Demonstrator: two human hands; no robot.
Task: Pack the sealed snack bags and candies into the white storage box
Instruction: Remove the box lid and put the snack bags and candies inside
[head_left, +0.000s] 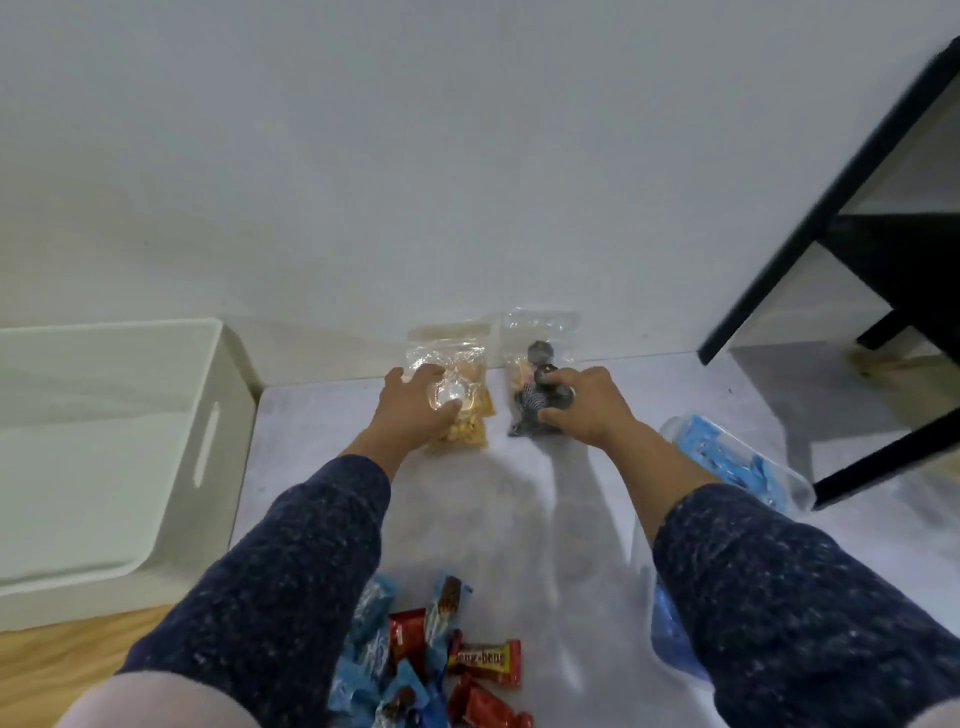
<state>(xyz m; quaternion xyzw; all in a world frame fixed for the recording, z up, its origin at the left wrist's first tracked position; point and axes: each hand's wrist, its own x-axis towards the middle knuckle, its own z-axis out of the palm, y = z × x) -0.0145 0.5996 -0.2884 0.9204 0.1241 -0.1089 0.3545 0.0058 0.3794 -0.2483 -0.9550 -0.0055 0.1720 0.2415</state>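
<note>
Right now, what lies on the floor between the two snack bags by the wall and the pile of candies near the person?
In the head view, only bare grey floor lies between the snack bags and the candies; the forearms pass over its edges.

Box white – candies red, blue.

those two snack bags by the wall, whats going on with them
A person is reaching for both at once. The left hand is on the clear bag of yellow snacks, and the right hand grips the clear bag of dark candies. Both bags are on the floor against the wall. The white storage box sits at the left, and loose wrapped candies lie near the person.
</note>
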